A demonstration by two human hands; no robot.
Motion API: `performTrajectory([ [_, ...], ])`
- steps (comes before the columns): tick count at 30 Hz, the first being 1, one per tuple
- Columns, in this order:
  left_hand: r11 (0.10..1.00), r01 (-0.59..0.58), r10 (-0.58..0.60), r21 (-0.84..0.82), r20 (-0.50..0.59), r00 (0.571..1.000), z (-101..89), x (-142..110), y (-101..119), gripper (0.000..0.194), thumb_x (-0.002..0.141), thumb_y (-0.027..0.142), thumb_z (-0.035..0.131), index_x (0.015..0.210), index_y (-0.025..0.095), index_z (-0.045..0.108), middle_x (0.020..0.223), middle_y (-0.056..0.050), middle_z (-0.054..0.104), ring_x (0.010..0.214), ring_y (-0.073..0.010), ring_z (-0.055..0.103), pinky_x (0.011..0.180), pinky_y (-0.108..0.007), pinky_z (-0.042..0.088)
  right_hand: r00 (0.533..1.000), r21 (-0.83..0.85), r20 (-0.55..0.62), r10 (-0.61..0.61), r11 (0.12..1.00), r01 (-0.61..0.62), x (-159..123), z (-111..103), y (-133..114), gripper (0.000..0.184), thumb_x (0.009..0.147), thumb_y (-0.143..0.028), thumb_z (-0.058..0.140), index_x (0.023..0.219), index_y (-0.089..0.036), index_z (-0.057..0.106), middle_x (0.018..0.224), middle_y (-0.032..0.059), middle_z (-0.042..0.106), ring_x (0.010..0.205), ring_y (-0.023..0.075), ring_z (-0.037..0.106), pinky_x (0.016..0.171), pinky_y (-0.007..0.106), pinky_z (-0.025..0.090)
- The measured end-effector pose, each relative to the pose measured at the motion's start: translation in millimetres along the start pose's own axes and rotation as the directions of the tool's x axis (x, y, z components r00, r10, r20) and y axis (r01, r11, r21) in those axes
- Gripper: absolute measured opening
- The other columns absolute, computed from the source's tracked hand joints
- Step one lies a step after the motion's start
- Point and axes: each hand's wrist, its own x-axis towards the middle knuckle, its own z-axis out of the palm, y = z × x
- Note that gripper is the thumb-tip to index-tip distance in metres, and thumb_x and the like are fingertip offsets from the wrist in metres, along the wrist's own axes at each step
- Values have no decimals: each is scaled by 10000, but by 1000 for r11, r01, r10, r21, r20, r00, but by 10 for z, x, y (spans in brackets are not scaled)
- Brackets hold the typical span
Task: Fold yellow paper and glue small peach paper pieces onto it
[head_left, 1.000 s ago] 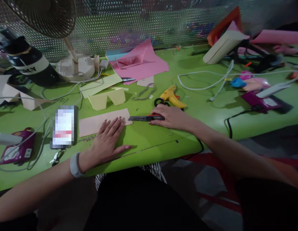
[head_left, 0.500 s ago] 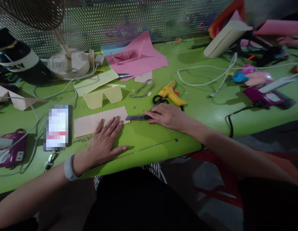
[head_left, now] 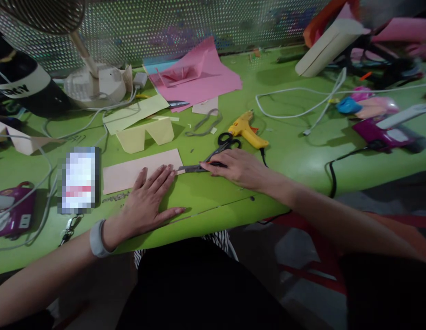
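My left hand point(head_left: 149, 197) lies flat with fingers spread, its fingertips on the lower right part of a pale pink paper strip point(head_left: 140, 169). In my right hand point(head_left: 238, 169) is a pair of scissors point(head_left: 192, 168) with dark blades and a bit of orange at the handle, mostly hidden by the fingers. The blades lie low over the table, their tips at the paper's right end beside a narrow sliver of it. Just behind my right hand lie black-handled scissors point(head_left: 225, 139), partly covered, next to a yellow glue gun point(head_left: 245, 126).
A folded cream paper piece point(head_left: 133, 140) stands behind the strip, with pink sheets point(head_left: 220, 78) farther back. A phone point(head_left: 79, 178) lies left on the green table point(head_left: 206, 201). A fan point(head_left: 96, 85), a dark bottle point(head_left: 34, 87) and a white cable point(head_left: 285, 117) are around.
My right hand and the held scissors have shifted slightly left, the blades reaching farther along the paper's lower right corner. The left hand stays on the paper. The view has shifted slightly.
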Motion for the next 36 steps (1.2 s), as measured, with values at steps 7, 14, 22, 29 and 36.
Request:
performTrajectory([
  [7, 1000, 4, -4, -10, -1, 1000, -21, 13, 15, 878, 911, 661, 415, 1561, 229, 13, 1616, -92, 213, 1485, -286, 196, 1216, -508, 32, 1000, 14, 0, 1, 1000, -1, 18, -3, -11, 367, 1012, -246, 382, 1305, -238, 603, 1061, 91, 682, 908, 240, 566, 737, 361, 428],
  [14, 1000, 10, -10, -17, 27, 1000, -41, 17, 15, 873, 903, 687, 391, 1559, 185, 107, 1608, -107, 231, 1484, -296, 196, 1214, -506, 29, 998, -10, 31, -47, 999, 47, 3, -43, -6, 399, 985, -134, 372, 1317, -201, 581, 1102, 95, 669, 929, 240, 539, 752, 357, 426],
  [22, 1000, 14, -13, -11, 17, 1000, -22, 3, 21, 907, 894, 714, 373, 1560, 168, 89, 1614, -115, 197, 1492, -283, 168, 1217, -491, 11, 996, -18, -68, -63, 998, 62, -19, -40, -42, 338, 1007, -195, 393, 1269, -186, 607, 1035, 74, 677, 871, 196, 528, 716, 319, 398],
  [29, 1000, 2, -2, -1, 7, 1000, 3, -2, 16, 947, 895, 702, 389, 1561, 178, -34, 1618, -123, 176, 1492, -288, 163, 1213, -500, 18, 996, -53, -76, -45, 998, 41, 126, -19, -140, 328, 1011, -258, 414, 1263, -188, 613, 970, 93, 670, 867, 200, 538, 705, 318, 401],
  [36, 1000, -2, 2, -12, 0, 1000, 6, -3, 16, 951, 891, 723, 361, 1563, 161, -9, 1612, -131, 192, 1489, -297, 175, 1212, -495, 16, 998, -34, -43, -48, 998, 47, 67, -39, -174, 353, 972, -129, 440, 1288, -174, 590, 1022, 81, 672, 888, 203, 542, 735, 319, 413],
])
